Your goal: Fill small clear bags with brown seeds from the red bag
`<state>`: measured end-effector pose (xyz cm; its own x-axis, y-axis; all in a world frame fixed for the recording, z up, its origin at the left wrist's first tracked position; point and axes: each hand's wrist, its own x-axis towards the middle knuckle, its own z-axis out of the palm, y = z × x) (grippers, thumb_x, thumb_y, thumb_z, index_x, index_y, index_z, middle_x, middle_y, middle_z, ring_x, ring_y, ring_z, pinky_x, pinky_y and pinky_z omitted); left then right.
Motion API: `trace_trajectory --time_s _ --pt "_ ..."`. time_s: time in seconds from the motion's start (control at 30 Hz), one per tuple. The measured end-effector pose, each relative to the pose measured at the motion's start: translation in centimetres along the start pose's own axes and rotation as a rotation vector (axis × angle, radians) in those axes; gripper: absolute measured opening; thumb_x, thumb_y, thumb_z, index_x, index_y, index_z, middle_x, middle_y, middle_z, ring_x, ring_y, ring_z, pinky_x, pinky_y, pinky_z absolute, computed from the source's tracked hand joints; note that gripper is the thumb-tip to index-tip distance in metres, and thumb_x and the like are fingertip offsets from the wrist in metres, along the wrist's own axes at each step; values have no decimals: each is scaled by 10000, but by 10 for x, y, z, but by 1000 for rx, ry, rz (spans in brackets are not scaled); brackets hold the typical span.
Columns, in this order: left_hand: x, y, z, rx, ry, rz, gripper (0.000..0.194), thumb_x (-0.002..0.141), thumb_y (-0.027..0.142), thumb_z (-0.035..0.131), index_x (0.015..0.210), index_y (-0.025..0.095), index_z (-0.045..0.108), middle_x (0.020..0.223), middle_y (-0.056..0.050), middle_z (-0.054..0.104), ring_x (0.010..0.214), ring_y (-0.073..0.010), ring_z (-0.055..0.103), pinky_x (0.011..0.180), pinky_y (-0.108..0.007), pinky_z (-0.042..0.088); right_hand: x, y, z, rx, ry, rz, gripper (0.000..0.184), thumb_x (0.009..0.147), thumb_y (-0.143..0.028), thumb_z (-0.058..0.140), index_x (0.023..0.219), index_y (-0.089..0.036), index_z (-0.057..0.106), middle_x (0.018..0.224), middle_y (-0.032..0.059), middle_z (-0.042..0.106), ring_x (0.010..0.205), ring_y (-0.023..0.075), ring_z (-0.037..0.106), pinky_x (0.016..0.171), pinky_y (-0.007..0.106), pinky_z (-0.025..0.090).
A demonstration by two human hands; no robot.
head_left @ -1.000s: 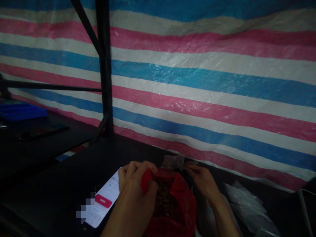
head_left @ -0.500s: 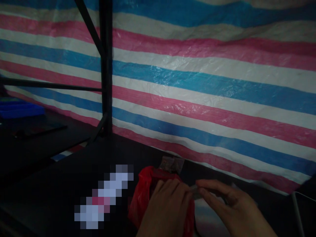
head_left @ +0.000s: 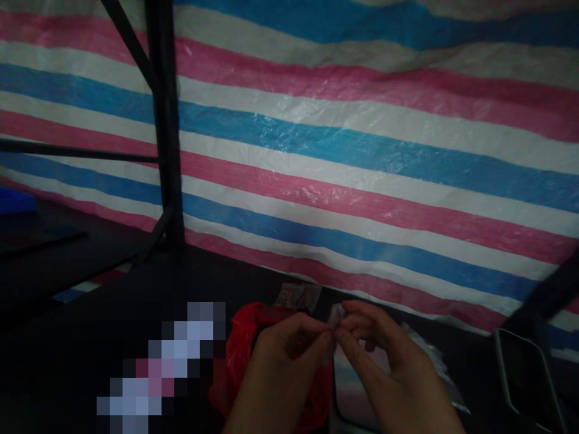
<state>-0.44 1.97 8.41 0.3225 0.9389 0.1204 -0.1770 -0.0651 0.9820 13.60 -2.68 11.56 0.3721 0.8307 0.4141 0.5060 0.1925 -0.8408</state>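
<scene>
Striped sheeting (head_left: pixel 289 181), fingers pinching clear plastic (head_left: pixel 335 314) (no readable lettering).

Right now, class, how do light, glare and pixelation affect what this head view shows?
Head view: dim overall; glossy glare on the striped plastic sheet; black metal frame post nearly lost in shadow; coarse pixel blocks hide the flat bright object at lower left; small clear bag between the fingers too dark to read.

The left hand (head_left: pixel 289 355) and right hand (head_left: pixel 384 355) partly hide the clear bag (head_left: pixel 335 314); the left edge crops the blue tray (head_left: pixel 17 201).
</scene>
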Motion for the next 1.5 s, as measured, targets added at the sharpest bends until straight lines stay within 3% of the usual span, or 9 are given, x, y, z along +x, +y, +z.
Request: trace_trajectory --time_s 0.23,0.43,0.6,0.83,0.9,1.13,1.3,1.4,1.5 --pt "-2 12 6 -191 38 -126 277 537 366 944 552 194 727 594 17 715 614 -134 636 613 -224 491 -8 -3 5 186 -227 184 340 811 -548 723 811 -209 740 786 62 774 759 228 745 696 285 586" --pt "-4 11 0 -101 -89 -99 41 708 250 781 706 209 783 721 9 788 713 -157 708 691 -243 523 -12 4 0 156 -233 244 394 821 -597 687 748 -214 745 716 40 724 728 215 686 648 270 536" --pt "-2 9 -6 47 -150 -21 121 845 312 691 836 205 748 815 -1 766 816 -177 715 752 -268 531 -11 -1 2 107 -273 221 344 798 -545 665 697 -216 680 740 51 716 766 239 685 732 311 548" --pt "-5 11 -14 99 -294 -102 190 884 378 652 829 197 675 736 39 673 657 -122 587 653 -248 446 -12 -3 3 126 -365 219 409 876 -597 609 764 -209 675 769 34 700 762 209 660 704 269 526" --pt "-6 12 -11 143 -257 -94 175 866 371 631 788 214 623 699 49 634 632 -126 558 630 -255 426 -13 1 5 104 -386 200 383 913 -560 588 792 -207 677 775 28 699 759 204 662 705 263 525" --pt "-7 20 -7 498 64 81 206 882 329 548 694 259 502 648 46 572 604 -147 535 575 -267 378 -14 15 7 -124 -243 79 332 961 -484 589 779 -226 691 723 10 708 695 185 657 634 233 492" --pt "-7 29 -19 206 128 98 233 903 444 586 765 256 583 711 37 634 670 -153 607 604 -242 456 -12 18 4 13 -151 190 487 961 -647 564 1131 -234 761 967 73 804 803 232 748 731 287 593" --pt "-5 31 -25 45 59 79 262 900 489 631 800 249 598 739 41 647 687 -146 619 613 -231 475 -11 16 17 163 -267 223 517 981 -612 575 1290 -219 704 1095 95 807 887 240 769 821 324 611" --pt "-3 31 -36 196 99 42 246 909 491 592 839 256 603 770 20 663 711 -188 656 651 -287 516 -11 16 39 365 -322 274 459 977 -552 596 1249 -198 698 1047 91 809 940 259 783 840 348 622"
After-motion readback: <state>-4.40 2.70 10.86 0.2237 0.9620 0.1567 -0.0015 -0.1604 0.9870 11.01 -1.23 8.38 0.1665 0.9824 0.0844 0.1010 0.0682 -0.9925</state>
